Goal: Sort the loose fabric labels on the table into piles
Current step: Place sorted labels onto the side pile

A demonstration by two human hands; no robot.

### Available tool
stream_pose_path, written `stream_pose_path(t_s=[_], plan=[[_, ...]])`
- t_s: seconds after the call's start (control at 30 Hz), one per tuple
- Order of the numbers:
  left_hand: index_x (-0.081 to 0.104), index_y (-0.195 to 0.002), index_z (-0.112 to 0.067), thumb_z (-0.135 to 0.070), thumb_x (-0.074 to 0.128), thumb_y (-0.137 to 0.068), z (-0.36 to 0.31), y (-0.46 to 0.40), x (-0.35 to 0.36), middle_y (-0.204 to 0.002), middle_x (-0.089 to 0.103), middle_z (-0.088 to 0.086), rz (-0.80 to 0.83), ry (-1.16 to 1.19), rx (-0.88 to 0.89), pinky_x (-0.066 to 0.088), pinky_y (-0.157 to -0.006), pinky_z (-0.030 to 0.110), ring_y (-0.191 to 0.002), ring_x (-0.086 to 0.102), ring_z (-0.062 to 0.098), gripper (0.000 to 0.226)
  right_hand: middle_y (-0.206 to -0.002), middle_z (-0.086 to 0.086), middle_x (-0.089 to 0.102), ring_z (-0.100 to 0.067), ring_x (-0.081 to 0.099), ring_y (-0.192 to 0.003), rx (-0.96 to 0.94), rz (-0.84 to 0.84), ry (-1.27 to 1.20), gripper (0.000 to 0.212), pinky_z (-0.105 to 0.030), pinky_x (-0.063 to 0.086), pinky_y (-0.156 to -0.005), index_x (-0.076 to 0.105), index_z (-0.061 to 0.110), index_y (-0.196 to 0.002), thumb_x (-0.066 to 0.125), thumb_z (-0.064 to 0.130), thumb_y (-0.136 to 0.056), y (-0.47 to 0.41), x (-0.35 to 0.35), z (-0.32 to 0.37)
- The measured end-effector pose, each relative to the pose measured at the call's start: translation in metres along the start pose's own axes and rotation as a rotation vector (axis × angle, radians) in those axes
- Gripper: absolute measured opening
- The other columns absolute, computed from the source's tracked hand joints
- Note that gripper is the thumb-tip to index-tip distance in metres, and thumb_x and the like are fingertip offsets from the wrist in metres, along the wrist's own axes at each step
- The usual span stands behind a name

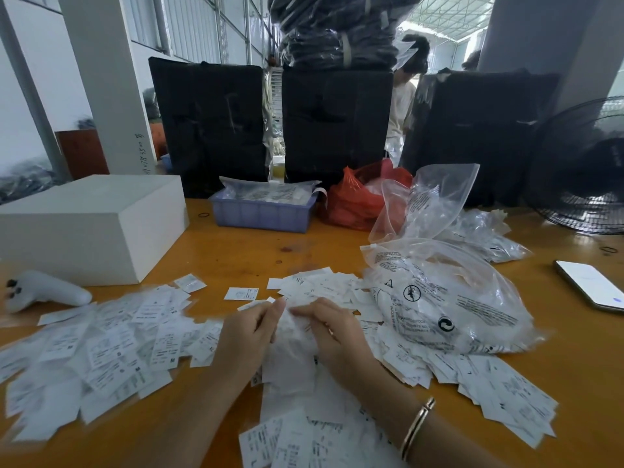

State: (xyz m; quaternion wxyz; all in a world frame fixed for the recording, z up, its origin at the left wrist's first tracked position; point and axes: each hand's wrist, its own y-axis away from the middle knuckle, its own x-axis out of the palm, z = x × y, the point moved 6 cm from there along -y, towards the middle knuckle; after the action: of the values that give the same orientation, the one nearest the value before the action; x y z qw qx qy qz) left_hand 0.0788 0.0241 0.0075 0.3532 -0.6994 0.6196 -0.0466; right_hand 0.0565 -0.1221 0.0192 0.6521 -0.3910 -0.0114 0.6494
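Loose white fabric labels with black print cover the near half of the wooden table. A wide spread of labels lies at the left, another heap at the right, and more labels sit at the front edge. My left hand and my right hand meet at the centre. Both pinch a blurred bunch of white labels between them. A gold bangle is on my right wrist.
A clear printed plastic bag lies right of my hands, with more bags behind it. A white foam box and white controller are at left. A blue tray, red bag, phone and fan stand further back.
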Motion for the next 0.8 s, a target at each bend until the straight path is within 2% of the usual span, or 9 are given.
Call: stream_pose_path(t_s=[0.13, 0.23, 0.27, 0.4, 0.47, 0.57, 0.67, 0.73, 0.8], plan=[[0.046, -0.051, -0.021, -0.044, 0.045, -0.089, 0.002, -0.001, -0.009, -0.041, 0.045, -0.007, -0.101, -0.013, -0.02, 0.037, -0.046, 0.014, -0.045, 0.047, 0.003, 0.044, -0.083, 0.02, 0.06, 0.003, 0.056, -0.08, 0.048, 0.164, 0.012, 0.038, -0.024, 0.043, -0.079, 0.073, 0.02, -0.103, 0.052, 0.046, -0.085, 0.002, 0.01, -0.007], [0.05, -0.054, -0.017, -0.047, 0.041, -0.086, 0.003, -0.003, -0.012, -0.047, 0.048, -0.006, -0.117, -0.011, -0.029, 0.04, -0.049, 0.011, -0.047, 0.05, 0.001, 0.044, -0.079, 0.017, 0.065, 0.0, 0.059, -0.078, 0.157, 0.141, -0.037, 0.012, -0.017, 0.046, -0.073, 0.075, 0.024, -0.092, 0.064, 0.025, -0.088, 0.0, 0.007, -0.017], [0.052, -0.055, -0.018, -0.047, 0.041, -0.085, 0.003, -0.004, -0.011, -0.049, 0.051, -0.006, -0.109, -0.006, -0.038, 0.04, -0.051, 0.008, -0.049, 0.053, 0.0, 0.043, -0.078, 0.016, 0.067, 0.0, 0.06, -0.076, 0.213, 0.104, -0.108, 0.012, -0.016, 0.047, -0.071, 0.074, 0.028, -0.087, 0.064, 0.022, -0.089, -0.001, 0.004, -0.019], [0.063, -0.062, -0.019, -0.052, 0.039, -0.085, 0.004, -0.003, -0.005, -0.06, 0.065, -0.004, -0.027, 0.041, -0.11, 0.044, -0.058, 0.006, -0.061, 0.061, 0.0, 0.046, -0.07, 0.005, 0.068, -0.008, 0.056, -0.064, 0.37, -0.011, -0.332, 0.017, -0.018, 0.042, -0.059, 0.073, 0.027, -0.075, 0.064, 0.023, -0.088, 0.001, -0.006, -0.026], [0.068, -0.074, -0.022, -0.062, 0.034, -0.09, 0.002, -0.003, 0.0, -0.067, 0.068, -0.006, 0.065, 0.099, -0.137, 0.046, -0.062, 0.007, -0.068, 0.061, -0.001, 0.055, -0.064, 0.001, 0.061, -0.009, 0.049, -0.06, 0.391, -0.02, -0.35, 0.021, -0.019, 0.037, -0.055, 0.071, 0.025, -0.067, 0.066, 0.024, -0.088, 0.002, -0.007, -0.027], [0.063, -0.097, -0.031, -0.078, 0.039, -0.075, -0.004, -0.001, 0.007, -0.08, 0.068, -0.017, 0.205, 0.227, -0.166, 0.047, -0.063, 0.009, -0.074, 0.061, -0.003, 0.057, -0.058, 0.003, 0.054, -0.009, 0.043, -0.055, 0.387, -0.005, -0.332, 0.024, -0.019, 0.033, -0.052, 0.067, 0.025, -0.062, 0.068, 0.026, -0.086, 0.002, -0.006, -0.026], [0.062, -0.102, -0.032, -0.055, 0.068, -0.074, -0.005, 0.001, 0.008, -0.081, 0.067, -0.015, 0.241, 0.282, -0.2, 0.049, -0.059, 0.013, -0.073, 0.062, 0.001, 0.037, -0.061, 0.006, 0.059, -0.006, 0.049, -0.058, 0.318, 0.021, -0.244, 0.019, -0.019, 0.039, -0.055, 0.066, 0.025, -0.066, 0.07, 0.025, -0.084, 0.002, -0.005, -0.02], [0.068, -0.093, -0.03, -0.033, 0.072, -0.077, -0.007, 0.001, 0.007, -0.082, 0.067, -0.014, 0.23, 0.22, -0.156, 0.051, -0.063, 0.015, -0.076, 0.062, 0.003, 0.017, -0.066, 0.004, 0.062, -0.006, 0.052, -0.06, 0.265, 0.034, -0.184, 0.014, -0.019, 0.041, -0.057, 0.067, 0.024, -0.07, 0.07, 0.025, -0.084, 0.001, -0.005, -0.016], [0.071, -0.083, -0.027, -0.022, 0.073, -0.079, -0.007, 0.001, 0.007, -0.08, 0.068, -0.013, 0.219, 0.191, -0.138, 0.05, -0.063, 0.013, -0.076, 0.062, 0.003, 0.007, -0.066, 0.006, 0.063, -0.004, 0.053, -0.061, 0.249, 0.028, -0.188, 0.013, -0.018, 0.042, -0.059, 0.068, 0.022, -0.071, 0.07, 0.025, -0.084, 0.001, -0.006, -0.015]])
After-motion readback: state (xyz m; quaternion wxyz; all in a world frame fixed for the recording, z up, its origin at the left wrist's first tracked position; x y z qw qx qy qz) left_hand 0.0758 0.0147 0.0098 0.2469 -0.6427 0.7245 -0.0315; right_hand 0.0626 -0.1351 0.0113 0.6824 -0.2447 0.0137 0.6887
